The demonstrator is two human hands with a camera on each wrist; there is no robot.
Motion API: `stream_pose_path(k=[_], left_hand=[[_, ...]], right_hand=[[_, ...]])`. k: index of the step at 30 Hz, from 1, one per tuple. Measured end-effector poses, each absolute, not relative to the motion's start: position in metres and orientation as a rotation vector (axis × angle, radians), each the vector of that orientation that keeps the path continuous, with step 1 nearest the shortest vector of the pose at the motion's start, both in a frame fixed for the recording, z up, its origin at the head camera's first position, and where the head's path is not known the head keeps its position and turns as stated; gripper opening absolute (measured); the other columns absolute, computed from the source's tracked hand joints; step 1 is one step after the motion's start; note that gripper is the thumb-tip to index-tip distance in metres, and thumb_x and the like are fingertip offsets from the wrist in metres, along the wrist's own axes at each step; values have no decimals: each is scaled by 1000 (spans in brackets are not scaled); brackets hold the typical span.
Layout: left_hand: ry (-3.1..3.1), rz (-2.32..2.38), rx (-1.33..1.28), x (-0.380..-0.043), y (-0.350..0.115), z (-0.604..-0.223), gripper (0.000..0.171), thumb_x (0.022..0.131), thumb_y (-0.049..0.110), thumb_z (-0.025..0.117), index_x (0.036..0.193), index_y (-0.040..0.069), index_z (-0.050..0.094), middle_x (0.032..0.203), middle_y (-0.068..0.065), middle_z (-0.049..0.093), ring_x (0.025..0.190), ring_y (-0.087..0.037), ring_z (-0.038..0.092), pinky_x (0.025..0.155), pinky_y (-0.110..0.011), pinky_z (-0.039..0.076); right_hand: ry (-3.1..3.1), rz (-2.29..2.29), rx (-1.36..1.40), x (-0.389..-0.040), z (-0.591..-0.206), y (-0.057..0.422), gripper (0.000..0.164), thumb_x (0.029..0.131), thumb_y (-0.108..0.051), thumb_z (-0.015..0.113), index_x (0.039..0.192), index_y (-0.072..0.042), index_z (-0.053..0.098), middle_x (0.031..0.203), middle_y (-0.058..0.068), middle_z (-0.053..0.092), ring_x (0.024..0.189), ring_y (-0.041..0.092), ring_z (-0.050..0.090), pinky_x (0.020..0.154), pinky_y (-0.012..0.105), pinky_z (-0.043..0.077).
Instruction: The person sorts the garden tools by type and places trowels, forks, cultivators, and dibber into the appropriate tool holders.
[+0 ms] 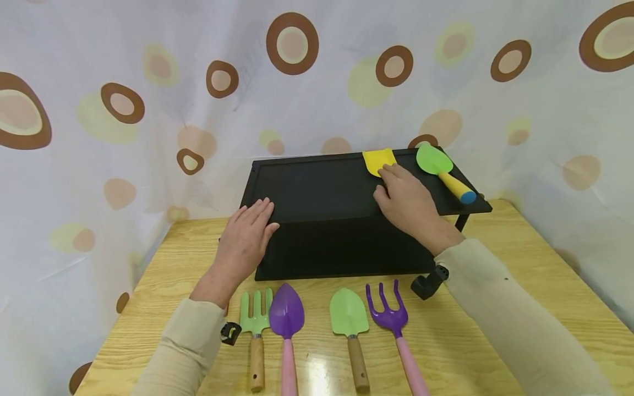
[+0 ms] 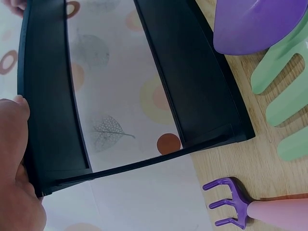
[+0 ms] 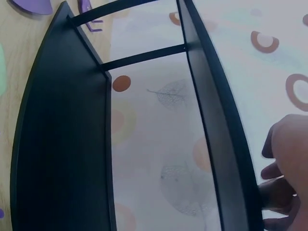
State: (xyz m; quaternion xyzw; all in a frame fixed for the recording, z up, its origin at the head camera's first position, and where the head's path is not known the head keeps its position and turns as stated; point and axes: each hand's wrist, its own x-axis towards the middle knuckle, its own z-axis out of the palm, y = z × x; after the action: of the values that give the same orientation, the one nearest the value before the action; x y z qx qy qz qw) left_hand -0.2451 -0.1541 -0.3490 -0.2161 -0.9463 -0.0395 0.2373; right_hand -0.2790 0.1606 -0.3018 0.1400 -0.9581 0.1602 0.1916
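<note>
A black two-tier shelf rack (image 1: 317,190) stands on the table. On its top, my right hand (image 1: 408,201) holds a toy shovel with a yellow blade (image 1: 379,160); the hand covers its handle. In the right wrist view, the right hand (image 3: 291,163) shows bent fingers beside the shelf edge. My left hand (image 1: 244,239) rests on the rack's top left part, fingers straight. The left wrist view has the left hand's thumb (image 2: 21,102) along the rack's edge. Right of the yellow shovel lies a green toy trowel (image 1: 435,160) with a yellow, blue-ended handle.
In front of the rack lie a green fork (image 1: 256,316), a purple trowel (image 1: 287,311), a green shovel (image 1: 349,311) and a purple fork (image 1: 389,316). A small purple rake (image 2: 233,199) shows in the left wrist view. A patterned curtain (image 1: 317,99) hangs behind the table (image 1: 148,297).
</note>
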Motion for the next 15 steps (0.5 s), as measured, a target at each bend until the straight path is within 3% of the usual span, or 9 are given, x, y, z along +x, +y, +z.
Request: stream_pose_path(k=[6,15], left_hand=[[-2606,-109,-584,-245,-153,-349,50,94,35,41,136,9,38,141,-6,39,132,-21,33,111,-39,22],[-2604,-116,-587,-244,-153,-348,50,95,36,40,136,9,39,141,-7,39,132,-21,33,111,-39,22]], right_hand=[[-2482,445,501,-268,-297,167,36,90,-21,47,118,-1,56,124,14,54,120,28,45,102,43,37],[-2370,435,573,-247,-293,177,37,88,-22,52,118,-2,57,122,13,57,121,28,46,104,42,35]])
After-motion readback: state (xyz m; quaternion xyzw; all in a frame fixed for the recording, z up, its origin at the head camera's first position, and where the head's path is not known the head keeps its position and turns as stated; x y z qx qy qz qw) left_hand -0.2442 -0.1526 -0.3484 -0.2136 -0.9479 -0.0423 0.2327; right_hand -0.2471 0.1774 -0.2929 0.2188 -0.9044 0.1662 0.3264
